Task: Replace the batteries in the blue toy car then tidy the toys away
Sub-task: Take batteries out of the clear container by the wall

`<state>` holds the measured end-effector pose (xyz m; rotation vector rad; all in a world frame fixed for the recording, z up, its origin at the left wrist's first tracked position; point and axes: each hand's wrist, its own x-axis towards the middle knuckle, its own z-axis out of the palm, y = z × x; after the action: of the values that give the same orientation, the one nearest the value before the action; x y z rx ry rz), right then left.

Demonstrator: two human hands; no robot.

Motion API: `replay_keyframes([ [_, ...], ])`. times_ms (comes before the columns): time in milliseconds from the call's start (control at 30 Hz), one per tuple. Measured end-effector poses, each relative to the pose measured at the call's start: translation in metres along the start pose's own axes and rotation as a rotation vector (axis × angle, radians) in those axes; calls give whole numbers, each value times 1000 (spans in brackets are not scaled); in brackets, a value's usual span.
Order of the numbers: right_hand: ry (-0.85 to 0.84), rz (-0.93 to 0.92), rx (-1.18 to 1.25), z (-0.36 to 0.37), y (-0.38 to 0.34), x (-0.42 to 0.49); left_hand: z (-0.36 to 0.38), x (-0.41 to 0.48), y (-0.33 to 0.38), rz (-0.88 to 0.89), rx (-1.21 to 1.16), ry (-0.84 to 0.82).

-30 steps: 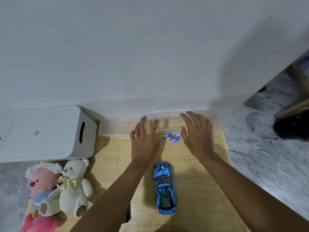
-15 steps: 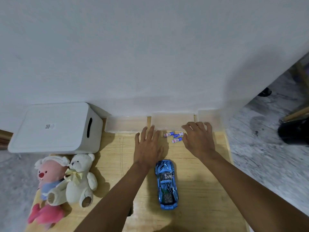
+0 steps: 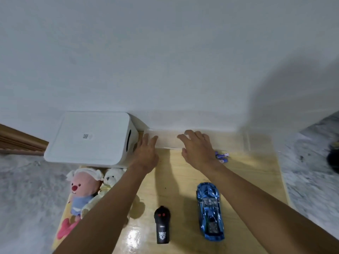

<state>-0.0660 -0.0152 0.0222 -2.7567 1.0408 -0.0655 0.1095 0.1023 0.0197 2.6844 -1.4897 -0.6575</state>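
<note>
The shiny blue toy car lies on the wooden table, nose pointing away from me. A few small batteries lie near the table's back edge, just right of my right hand. My left hand and my right hand both stretch forward with relaxed fingers and reach the front of a clear plastic box against the wall. Neither hand holds anything. A black remote control lies left of the car. A pink plush and a white teddy bear sit at the table's left edge.
A white lidded storage bin stands at the back left beside the clear box. A second clear box sits at the back right. Grey floor lies on both sides of the table, and a white wall rises behind it.
Both hands moved left along the back edge, away from the batteries, onto the left clear box. The view shifted, and the black remote control came into sight.
</note>
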Motion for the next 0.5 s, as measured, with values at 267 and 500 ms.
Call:
replay_keyframes([
  [267,-261,435,112,2,-14,4,1,4,-1,-21,67,40],
  [500,-150,261,39,8,8,-13,0,13,-8,37,186,128],
])
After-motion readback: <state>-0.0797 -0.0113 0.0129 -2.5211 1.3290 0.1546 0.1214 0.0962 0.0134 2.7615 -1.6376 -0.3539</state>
